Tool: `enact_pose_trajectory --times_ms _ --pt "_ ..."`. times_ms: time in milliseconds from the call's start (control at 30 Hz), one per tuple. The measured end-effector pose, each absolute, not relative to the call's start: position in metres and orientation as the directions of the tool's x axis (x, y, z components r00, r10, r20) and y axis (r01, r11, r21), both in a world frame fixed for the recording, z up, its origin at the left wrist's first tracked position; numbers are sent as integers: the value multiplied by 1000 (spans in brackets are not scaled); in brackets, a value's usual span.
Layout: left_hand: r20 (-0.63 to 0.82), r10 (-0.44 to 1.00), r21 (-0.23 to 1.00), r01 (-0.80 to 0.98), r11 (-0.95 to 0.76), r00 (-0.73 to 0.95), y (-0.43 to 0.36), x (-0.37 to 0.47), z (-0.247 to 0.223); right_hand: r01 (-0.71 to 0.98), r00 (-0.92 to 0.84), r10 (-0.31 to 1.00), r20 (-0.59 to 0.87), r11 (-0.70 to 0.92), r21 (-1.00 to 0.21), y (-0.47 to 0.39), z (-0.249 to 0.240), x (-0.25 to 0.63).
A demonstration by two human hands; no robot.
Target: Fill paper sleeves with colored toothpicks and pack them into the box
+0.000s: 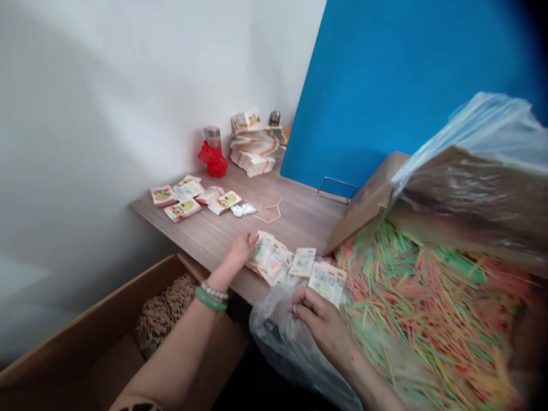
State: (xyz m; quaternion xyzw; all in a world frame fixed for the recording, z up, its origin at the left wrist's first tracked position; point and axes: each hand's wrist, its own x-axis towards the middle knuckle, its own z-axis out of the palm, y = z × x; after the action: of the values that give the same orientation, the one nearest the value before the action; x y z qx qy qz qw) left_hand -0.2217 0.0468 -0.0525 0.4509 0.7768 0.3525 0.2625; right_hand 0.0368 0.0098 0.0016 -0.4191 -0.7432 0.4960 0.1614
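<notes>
My left hand (242,251), with a beaded bracelet and a green bangle (210,298) at its wrist, is at the left end of a row of flat printed paper packets (274,260). Its fingers are loosely bent and apart, the tips against the packets' edge. My right hand (319,319) is closed, with thumb and fingertips drawn together; what they pinch, if anything, is too small to make out. It hovers over a clear plastic bag (274,322) at the table's front edge. More packets (327,282) lie just beyond its knuckles.
Right stands a plastic-lined carton (363,200) full of thin coloured strips (428,308). Lower left, an open cardboard box (85,319) holds bundled pieces (166,311). On the table are loose packets (182,209), a red-wrapped jar (215,162), stacked printed paper (254,145) and a blue panel (385,74).
</notes>
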Motion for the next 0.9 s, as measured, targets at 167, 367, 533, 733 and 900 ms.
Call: enact_pose_trajectory --times_ms 167,367,533,733,900 --pt "-185 904 742 549 386 -386 49 -236 -59 474 -713 689 127 608 -637 26 -4 -2" --pt "-209 889 658 614 436 -408 57 -222 -53 868 -481 840 -250 416 -273 57 -7 -24" --pt "-243 889 662 604 444 -387 58 -204 -44 895 -443 831 -337 392 -211 61 -1 -32" --pt "-344 923 938 -10 348 -175 48 -194 -39 886 -459 848 -265 414 -209 51 -6 -46" --pt "-423 905 894 -186 408 -49 20 -210 -37 842 -529 803 -273 458 -283 39 -4 -61"
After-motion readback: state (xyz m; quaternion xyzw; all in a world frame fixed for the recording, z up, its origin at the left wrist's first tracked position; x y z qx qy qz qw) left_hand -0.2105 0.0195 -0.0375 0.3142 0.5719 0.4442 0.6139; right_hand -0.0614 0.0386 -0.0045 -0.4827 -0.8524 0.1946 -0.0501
